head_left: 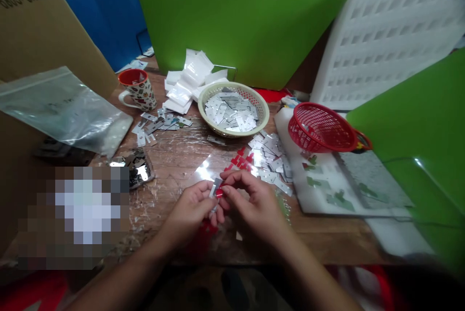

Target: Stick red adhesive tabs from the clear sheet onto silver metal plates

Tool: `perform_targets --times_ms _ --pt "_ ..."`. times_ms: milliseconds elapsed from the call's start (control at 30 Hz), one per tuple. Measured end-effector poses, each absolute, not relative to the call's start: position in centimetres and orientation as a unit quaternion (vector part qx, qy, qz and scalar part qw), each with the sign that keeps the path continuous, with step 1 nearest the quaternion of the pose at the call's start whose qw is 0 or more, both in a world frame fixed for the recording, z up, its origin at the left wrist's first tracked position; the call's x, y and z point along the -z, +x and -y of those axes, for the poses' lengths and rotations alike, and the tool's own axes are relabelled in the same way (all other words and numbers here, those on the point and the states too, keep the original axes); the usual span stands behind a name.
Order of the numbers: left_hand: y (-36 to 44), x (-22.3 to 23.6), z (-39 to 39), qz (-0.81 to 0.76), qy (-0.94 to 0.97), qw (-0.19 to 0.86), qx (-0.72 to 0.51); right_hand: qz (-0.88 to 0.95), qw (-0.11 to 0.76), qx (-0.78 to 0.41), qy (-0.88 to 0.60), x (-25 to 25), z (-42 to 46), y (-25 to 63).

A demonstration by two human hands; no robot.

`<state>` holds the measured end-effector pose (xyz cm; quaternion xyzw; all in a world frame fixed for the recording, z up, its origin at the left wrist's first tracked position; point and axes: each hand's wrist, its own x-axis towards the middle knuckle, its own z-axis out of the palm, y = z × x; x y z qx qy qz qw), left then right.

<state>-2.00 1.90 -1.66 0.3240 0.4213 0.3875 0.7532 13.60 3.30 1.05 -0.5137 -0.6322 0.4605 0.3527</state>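
Observation:
Near the front of the wooden table, my left hand point(198, 204) pinches a small flat metal plate point(217, 184) between thumb and fingers. My right hand point(250, 202) is closed at the plate's right side, thumb and forefinger on a small red piece point(219, 193) against it. Whether that piece is stuck to the plate I cannot tell. Just beyond my hands lies a clear sheet with red cut-out stickers point(240, 160). Loose metal plates point(271, 153) are heaped to its right. A cream basket point(266, 119) behind them holds many similar plates.
A patterned mug point(143, 95), white packets point(192, 76) and more loose plates point(147, 129) sit at the back left. A clear tray point(150, 175) holds dark shiny parts. At right, a red basket point(319, 129) rests on a white foam board point(305, 194). Green panels point(236, 15) stand behind.

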Motion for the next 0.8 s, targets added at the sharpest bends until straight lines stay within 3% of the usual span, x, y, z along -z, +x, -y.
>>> perform_targets --times_ms 300,800 --pt "-2.1 0.5 -1.8 -0.433 0.344 0.754 -0.354 0.683 0.293 -0.424 -0.517 -1.9 -3.1 13.9" --pt "-2.1 0.3 -1.9 -0.440 0.350 0.751 -0.345 0.681 0.290 -0.431 -0.516 -2.2 -3.3 13.8"
